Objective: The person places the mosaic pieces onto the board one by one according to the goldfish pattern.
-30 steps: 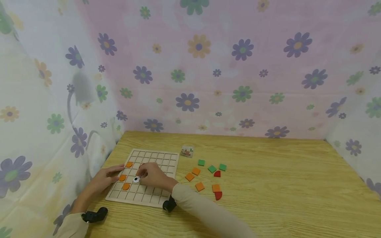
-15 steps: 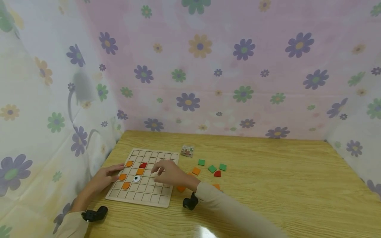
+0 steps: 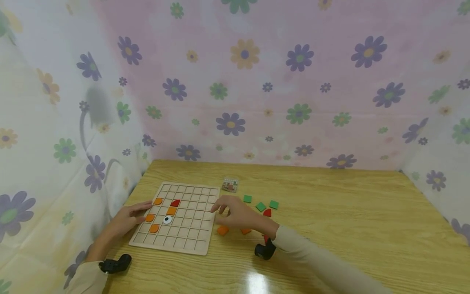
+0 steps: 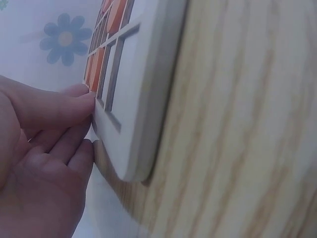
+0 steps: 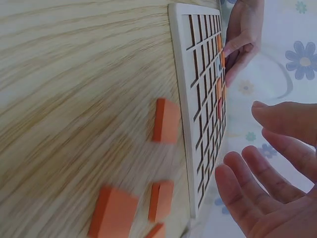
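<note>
A wooden grid board [image 3: 192, 212] lies at the left of the table. On it sit three orange rounded pieces [image 3: 154, 228], a white eye disc with a black dot [image 3: 167, 219], an orange square tile [image 3: 171, 211] and a red quarter-circle tile [image 3: 175, 203]. My left hand [image 3: 124, 221] touches the board's left edge with thumb and fingertips, fingers mostly straight. Past the board's right edge, my right hand [image 3: 236, 212] hovers over loose orange tiles [image 5: 167, 120], fingers spread and holding nothing. It hides some of those tiles in the head view.
Several green square tiles [image 3: 261, 206] lie right of the board, with a red quarter-circle tile [image 3: 267, 212] close by. A small grid-patterned card [image 3: 230, 185] is at the board's far right corner. Flowered cloth [image 3: 271, 102] walls the table's back and sides.
My right hand has let go at the orange square tile on the board, then moved right, off the board and over the loose tiles. My left hand stays at the board's edge.
</note>
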`<state>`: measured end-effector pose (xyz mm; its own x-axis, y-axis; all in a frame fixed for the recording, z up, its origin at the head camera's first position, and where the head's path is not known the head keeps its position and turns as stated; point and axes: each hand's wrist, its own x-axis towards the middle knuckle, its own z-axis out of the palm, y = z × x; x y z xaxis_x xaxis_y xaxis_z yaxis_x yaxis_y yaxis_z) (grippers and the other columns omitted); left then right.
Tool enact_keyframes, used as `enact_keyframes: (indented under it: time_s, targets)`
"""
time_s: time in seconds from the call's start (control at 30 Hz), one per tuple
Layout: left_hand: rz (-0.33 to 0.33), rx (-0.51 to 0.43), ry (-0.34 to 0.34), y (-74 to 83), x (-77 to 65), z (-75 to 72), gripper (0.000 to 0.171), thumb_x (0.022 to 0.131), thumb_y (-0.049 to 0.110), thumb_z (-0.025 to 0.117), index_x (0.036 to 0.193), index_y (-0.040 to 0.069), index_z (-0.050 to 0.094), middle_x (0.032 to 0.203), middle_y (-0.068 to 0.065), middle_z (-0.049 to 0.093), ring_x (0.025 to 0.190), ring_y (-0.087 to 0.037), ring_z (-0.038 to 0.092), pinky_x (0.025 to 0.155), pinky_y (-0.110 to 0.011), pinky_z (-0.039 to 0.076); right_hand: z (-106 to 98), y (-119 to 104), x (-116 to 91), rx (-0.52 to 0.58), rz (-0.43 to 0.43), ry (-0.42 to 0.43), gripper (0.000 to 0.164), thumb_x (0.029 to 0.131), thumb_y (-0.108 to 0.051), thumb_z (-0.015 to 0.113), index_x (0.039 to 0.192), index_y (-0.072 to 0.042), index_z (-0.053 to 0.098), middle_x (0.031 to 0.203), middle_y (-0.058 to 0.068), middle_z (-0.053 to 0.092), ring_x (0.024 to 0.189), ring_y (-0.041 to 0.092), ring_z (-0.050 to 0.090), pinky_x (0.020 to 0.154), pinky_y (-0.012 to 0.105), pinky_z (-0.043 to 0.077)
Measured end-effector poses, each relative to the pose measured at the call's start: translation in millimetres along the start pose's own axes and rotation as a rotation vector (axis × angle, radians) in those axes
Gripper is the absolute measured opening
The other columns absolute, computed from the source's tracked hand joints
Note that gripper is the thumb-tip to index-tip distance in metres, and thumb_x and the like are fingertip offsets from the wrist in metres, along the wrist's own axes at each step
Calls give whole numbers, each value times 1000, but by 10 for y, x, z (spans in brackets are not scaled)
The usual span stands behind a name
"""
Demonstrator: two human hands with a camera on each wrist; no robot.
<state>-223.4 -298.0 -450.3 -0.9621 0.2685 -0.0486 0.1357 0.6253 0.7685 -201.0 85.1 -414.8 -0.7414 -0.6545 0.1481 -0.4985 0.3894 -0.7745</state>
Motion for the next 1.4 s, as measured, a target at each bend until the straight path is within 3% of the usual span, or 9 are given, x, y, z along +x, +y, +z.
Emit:
enact_keyframes:
  time_s: [0.13,0.23,0.37,0.63,0.77,0.87,1.07,1.4]
  targets:
    - [18,-16,-1,2,-10,-15,45,88,3,59,133,-3,52,144,-19,40,135,-43,25,101,-25,33,-99,34,-135,-4,-9,14,25,86,-10,68,110,-3,66,108,6,59,94,29,56,69,24,51]
    - [28,-30,-1,-2,-12,-22,45,89,4,60,133,-3,52,144,-18,41,136,-42,25,88,-5,28,-173,68,-231,-25,-22,35,25,84,-9,71,108,-2,66,106,8,60,91,30,57,65,25,51]
    - [36,-14,0,-10,-10,-21,44,89,4,60,132,-3,53,144,-18,42,136,-42,25,85,-1,25,-275,121,-372,-47,-29,46,25,84,-7,70,108,-2,66,105,10,61,91,31,58,65,27,52]
    - [27,15,3,-1,-9,-24,44,89,7,60,133,-1,53,144,-16,42,136,-42,25,92,-9,27,-462,218,-657,-50,16,62,28,83,-9,72,110,-3,65,107,11,60,93,32,56,66,30,52]
    - [15,18,-1,-2,-1,-24,45,89,5,60,133,-2,53,144,-17,42,136,-42,25,104,-37,30,-533,273,-768,-51,34,75,28,83,-8,71,110,-2,65,106,11,60,91,32,57,68,32,52]
    - [17,21,1,-12,8,-18,45,89,3,59,133,-3,53,144,-18,41,136,-43,24,104,-55,25,-564,322,-841,-43,50,77,28,82,-6,71,109,-1,65,104,11,60,88,32,55,67,31,53]
    - [20,22,6,-44,23,-4,44,89,3,59,132,-3,53,144,-18,41,136,-43,25,104,-57,24,-579,415,-983,-32,53,71,28,82,-6,72,109,-1,65,100,13,59,86,32,54,65,31,53]
    - [22,25,7,-35,7,-11,44,89,3,59,133,-3,53,144,-18,41,136,-43,25,104,-57,24,-514,505,-1194,-35,79,78,26,80,-12,76,104,-8,67,97,5,63,81,21,58,62,27,52]
